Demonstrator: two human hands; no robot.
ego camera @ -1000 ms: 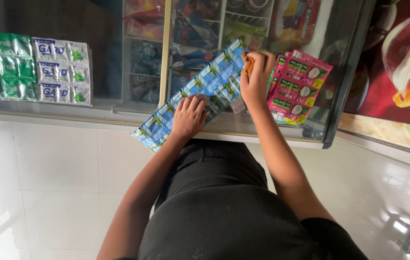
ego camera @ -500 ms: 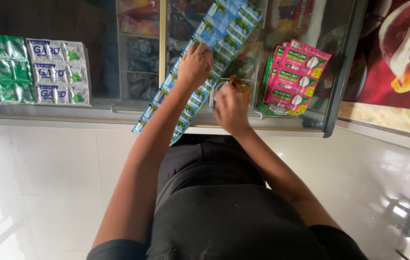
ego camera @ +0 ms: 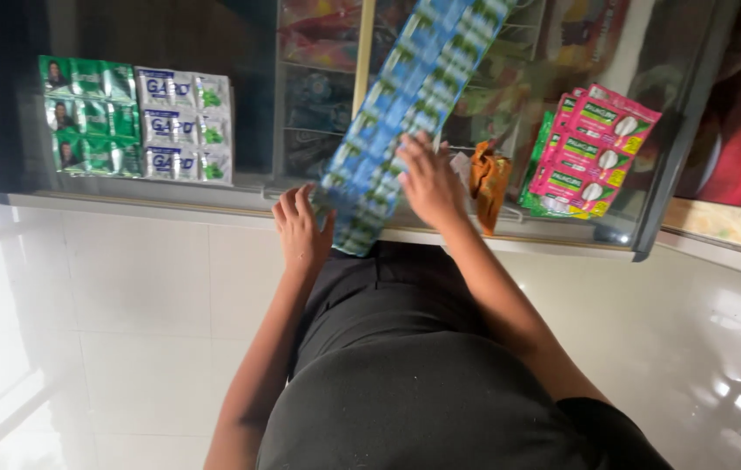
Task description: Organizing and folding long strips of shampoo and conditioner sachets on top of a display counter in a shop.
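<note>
A long strip of blue and green sachets (ego camera: 405,113) lies slanted across the glass counter top (ego camera: 214,187), running from the top of the view down to the counter's near edge. My left hand (ego camera: 301,228) rests at the strip's lower end, fingers touching its edge. My right hand (ego camera: 427,181) lies flat on the strip's right side, pressing it against the glass. Neither hand is closed around it.
Green sachet strips (ego camera: 87,113) and white sachet strips (ego camera: 186,124) lie at the left of the counter. Pink sachet packs (ego camera: 592,152) and an orange wrapper (ego camera: 488,178) sit at the right. White tiles (ego camera: 127,331) front the counter below.
My left hand has dropped from high on the strip to its lower end. My right hand has moved up onto the strip. The strip has shifted and now lies steeper.
</note>
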